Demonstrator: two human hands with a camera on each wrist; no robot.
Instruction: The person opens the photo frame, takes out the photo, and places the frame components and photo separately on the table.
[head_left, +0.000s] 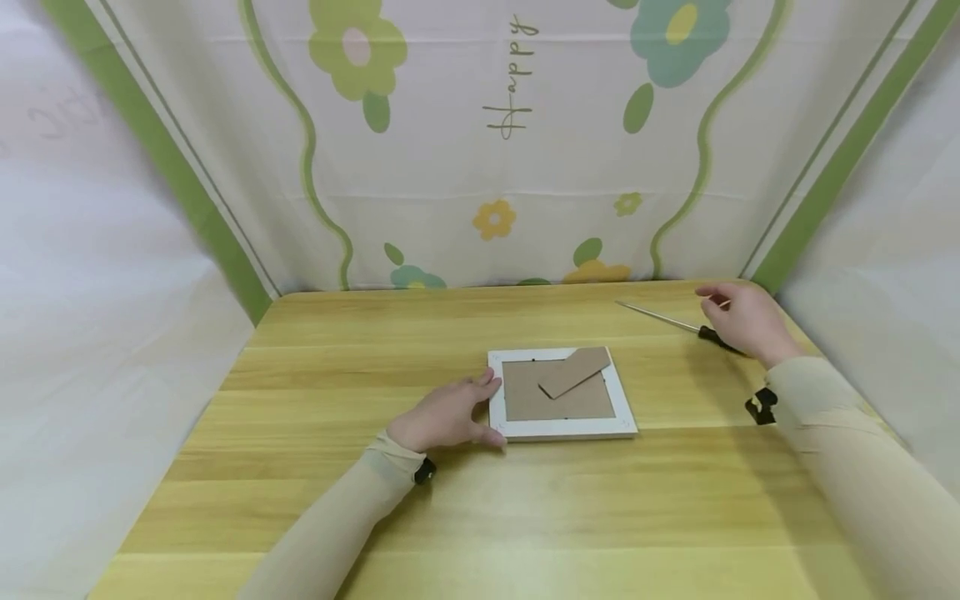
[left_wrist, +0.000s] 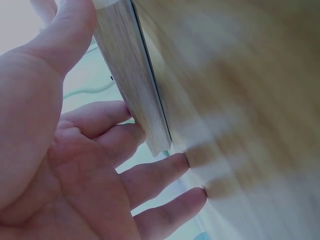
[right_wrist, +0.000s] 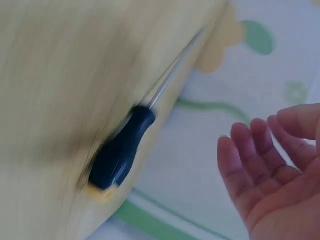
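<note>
A picture frame (head_left: 561,428) with a white border lies back side up on the table, its brown backing board (head_left: 525,404) showing. The frame's folded brown stand (head_left: 576,373) slants across the upper right of the backing. My left hand (head_left: 450,410) is at the frame's left edge, fingers and thumb spread along it; in the left wrist view two fingertips touch the frame's side (left_wrist: 132,70) and two rest on the table. My right hand (head_left: 746,321) is raised above a screwdriver (right_wrist: 122,147) with a black handle, fingers loosely bent and apart from it.
The wooden table (head_left: 360,350) ends at a fabric backdrop (head_left: 442,158) printed with flowers. White cloth (head_left: 112,333) hangs along the left side, and more cloth stands at the right. The screwdriver lies near the table's right back edge.
</note>
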